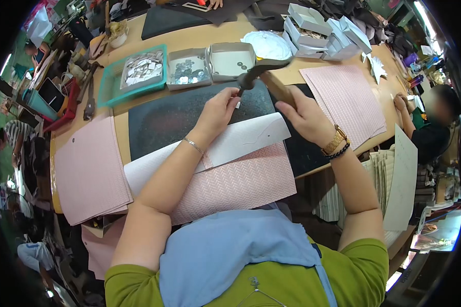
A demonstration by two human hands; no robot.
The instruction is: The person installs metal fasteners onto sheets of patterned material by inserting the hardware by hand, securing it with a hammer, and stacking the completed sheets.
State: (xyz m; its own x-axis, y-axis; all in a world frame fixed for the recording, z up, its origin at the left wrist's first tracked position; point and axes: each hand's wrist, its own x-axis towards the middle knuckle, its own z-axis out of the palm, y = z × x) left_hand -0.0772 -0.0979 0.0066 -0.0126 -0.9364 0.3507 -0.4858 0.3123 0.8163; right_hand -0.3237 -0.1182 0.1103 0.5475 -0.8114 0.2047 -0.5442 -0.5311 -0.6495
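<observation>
Head: discs (188, 69) in box (190, 86) beyond left hand (218, 111)

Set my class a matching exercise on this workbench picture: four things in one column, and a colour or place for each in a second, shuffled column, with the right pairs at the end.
Column one
1. Hammer
2. Wristwatch
3. Dark mat
4. Plastic tray

Column two
A. Lies below the left hand
B. Teal green
C. Gold-coloured
D. Gripped by its wooden handle in the right hand

Right pairs
1-D, 2-C, 3-A, 4-B
</observation>
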